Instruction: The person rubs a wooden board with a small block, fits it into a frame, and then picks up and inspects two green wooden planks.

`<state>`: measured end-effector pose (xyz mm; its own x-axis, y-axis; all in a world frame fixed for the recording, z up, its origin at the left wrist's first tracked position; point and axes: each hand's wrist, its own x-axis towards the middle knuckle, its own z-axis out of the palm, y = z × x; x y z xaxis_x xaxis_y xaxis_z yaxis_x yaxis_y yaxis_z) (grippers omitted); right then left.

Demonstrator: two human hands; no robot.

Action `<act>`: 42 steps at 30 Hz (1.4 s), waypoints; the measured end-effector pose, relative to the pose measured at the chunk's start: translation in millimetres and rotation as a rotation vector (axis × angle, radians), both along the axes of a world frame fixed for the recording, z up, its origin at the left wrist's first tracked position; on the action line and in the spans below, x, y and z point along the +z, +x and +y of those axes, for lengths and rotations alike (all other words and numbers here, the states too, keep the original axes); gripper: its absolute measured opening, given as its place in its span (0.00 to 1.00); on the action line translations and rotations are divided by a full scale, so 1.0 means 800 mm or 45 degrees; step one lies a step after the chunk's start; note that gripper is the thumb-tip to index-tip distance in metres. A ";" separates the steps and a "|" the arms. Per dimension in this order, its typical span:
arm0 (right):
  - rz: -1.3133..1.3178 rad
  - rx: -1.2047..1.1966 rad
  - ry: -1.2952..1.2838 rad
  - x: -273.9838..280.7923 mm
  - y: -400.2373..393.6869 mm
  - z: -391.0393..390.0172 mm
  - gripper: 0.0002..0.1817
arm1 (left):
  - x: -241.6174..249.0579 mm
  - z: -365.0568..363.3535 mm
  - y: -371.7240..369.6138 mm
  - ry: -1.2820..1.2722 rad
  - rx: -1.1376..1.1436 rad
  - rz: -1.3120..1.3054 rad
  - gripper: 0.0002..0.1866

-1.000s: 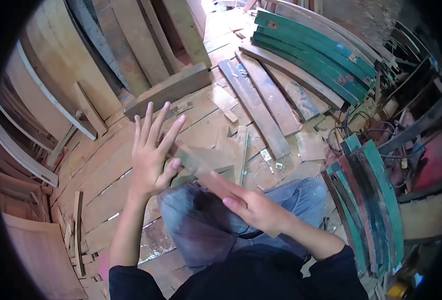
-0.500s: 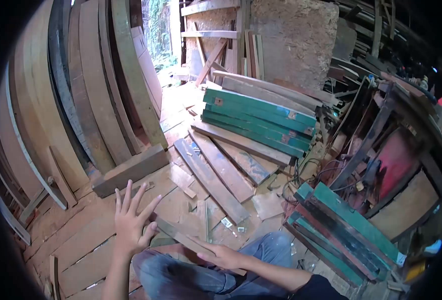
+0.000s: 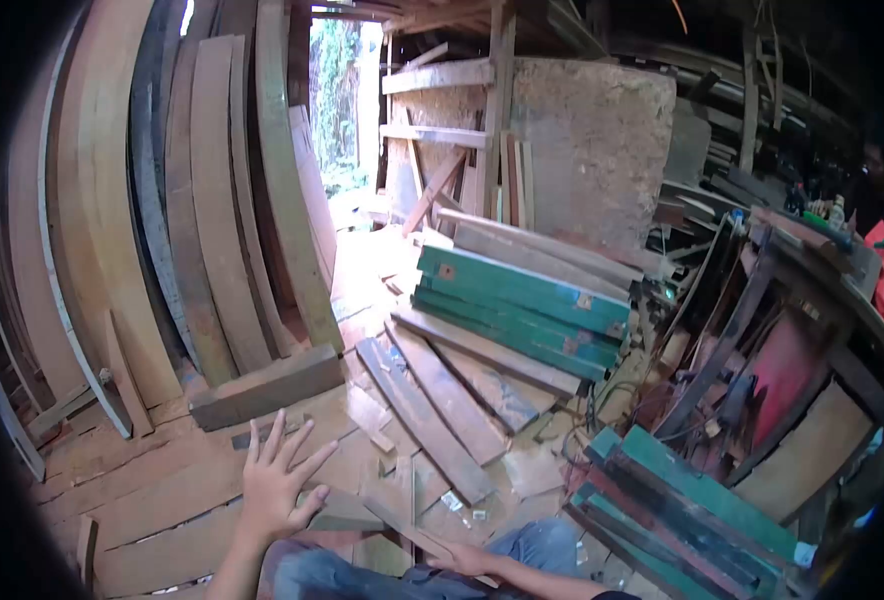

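Note:
My left hand (image 3: 280, 490) is raised with its fingers spread wide, and nothing is in it. My right hand (image 3: 465, 560), low over my lap, grips the near end of a narrow wooden strip (image 3: 409, 527). The strip points up and to the left, its far end a little way right of my left thumb. Short pieces of wood (image 3: 347, 514) lie on the floor beyond my knees, partly hidden by the strip and my left hand. The fingers of my right hand are only partly visible around the wood.
Loose planks (image 3: 424, 420) lie on the board floor ahead. Beyond them sits a stack of green-painted beams (image 3: 522, 305), with more green timbers (image 3: 697, 495) on the right. Tall boards (image 3: 227, 200) lean at left behind a thick beam (image 3: 267, 388). A cluttered workbench (image 3: 812, 250) stands at right.
The view has tilted upward, so everything sits lower in the picture. A gap has widened between my left thumb and the strip's far end. My left hand stays spread.

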<state>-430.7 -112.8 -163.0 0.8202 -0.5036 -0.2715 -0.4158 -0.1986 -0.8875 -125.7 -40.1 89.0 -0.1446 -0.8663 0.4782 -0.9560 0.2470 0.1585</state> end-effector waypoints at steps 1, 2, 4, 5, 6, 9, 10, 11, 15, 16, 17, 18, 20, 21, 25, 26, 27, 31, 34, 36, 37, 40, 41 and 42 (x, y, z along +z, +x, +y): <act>0.060 0.008 -0.048 -0.019 -0.004 -0.006 0.44 | -0.002 0.001 0.003 -0.002 0.004 0.000 0.28; 0.121 0.023 -0.095 -0.033 -0.006 -0.014 0.44 | -0.007 0.000 0.007 -0.014 0.000 -0.023 0.28; -0.045 0.055 -0.206 -0.025 -0.001 -0.017 0.48 | -0.002 -0.006 0.003 -0.033 -0.001 -0.016 0.28; -0.145 0.080 -0.155 -0.009 0.003 -0.008 0.49 | -0.001 -0.006 0.001 -0.023 -0.002 -0.010 0.28; -0.236 0.096 -0.110 0.059 0.008 0.008 0.50 | 0.000 -0.008 -0.001 -0.012 0.006 -0.022 0.27; -0.309 0.106 -0.093 0.109 0.011 0.025 0.49 | 0.001 -0.014 -0.003 -0.040 -0.015 -0.043 0.28; -0.211 0.074 -0.124 0.062 0.004 0.017 0.48 | 0.002 -0.014 -0.001 -0.057 -0.010 -0.061 0.28; -0.085 0.050 -0.145 0.011 -0.006 0.001 0.48 | 0.000 -0.014 0.001 -0.079 -0.001 -0.077 0.27; -0.001 0.052 -0.260 -0.057 -0.032 -0.025 0.46 | -0.005 -0.012 0.002 -0.086 -0.026 -0.061 0.28; -0.071 0.061 -0.266 -0.023 -0.031 -0.016 0.45 | -0.008 -0.014 0.001 -0.109 -0.022 -0.068 0.28; -0.153 0.063 -0.250 0.012 -0.029 -0.007 0.45 | -0.009 -0.017 0.001 -0.113 -0.025 -0.073 0.28; -0.243 0.068 -0.244 0.052 -0.023 0.000 0.45 | -0.010 -0.021 0.001 -0.129 -0.029 -0.082 0.29; -0.445 0.084 -0.306 0.083 -0.011 0.017 0.44 | -0.014 -0.025 0.000 -0.125 -0.022 -0.056 0.28; -0.490 0.057 -0.382 0.066 -0.008 0.019 0.44 | -0.011 -0.028 0.001 -0.137 -0.032 -0.059 0.28; 0.085 0.003 -0.299 -0.163 -0.016 -0.025 0.42 | -0.005 -0.020 0.001 -0.170 -0.043 -0.094 0.26; 0.009 0.013 -0.353 -0.190 -0.019 -0.035 0.42 | -0.008 -0.015 0.003 -0.152 -0.047 -0.090 0.26; -0.065 0.024 -0.409 -0.182 -0.015 -0.038 0.42 | -0.006 -0.015 0.008 -0.145 -0.044 -0.093 0.26; -0.319 0.094 -0.571 -0.062 -0.011 -0.006 0.41 | -0.011 -0.016 0.012 -0.167 -0.066 -0.048 0.26; -0.467 0.033 -0.447 0.032 0.005 0.023 0.42 | -0.011 -0.015 0.011 -0.168 -0.071 -0.043 0.27; -0.320 -0.008 -0.413 -0.002 0.009 0.010 0.43 | -0.009 -0.010 0.014 -0.166 -0.059 -0.087 0.27; -0.202 -0.015 -0.406 -0.037 0.008 -0.007 0.43 | -0.008 -0.009 0.018 -0.177 -0.073 -0.105 0.27; -0.039 0.011 -0.380 -0.089 -0.007 -0.028 0.45 | -0.020 -0.002 0.032 -0.167 -0.093 -0.144 0.27; -0.023 0.027 -0.348 -0.058 -0.007 -0.022 0.46 | -0.014 -0.001 0.035 -0.177 -0.080 -0.142 0.27; -0.010 0.023 -0.299 -0.028 -0.011 -0.011 0.46 | -0.011 0.000 0.034 -0.158 -0.074 -0.120 0.28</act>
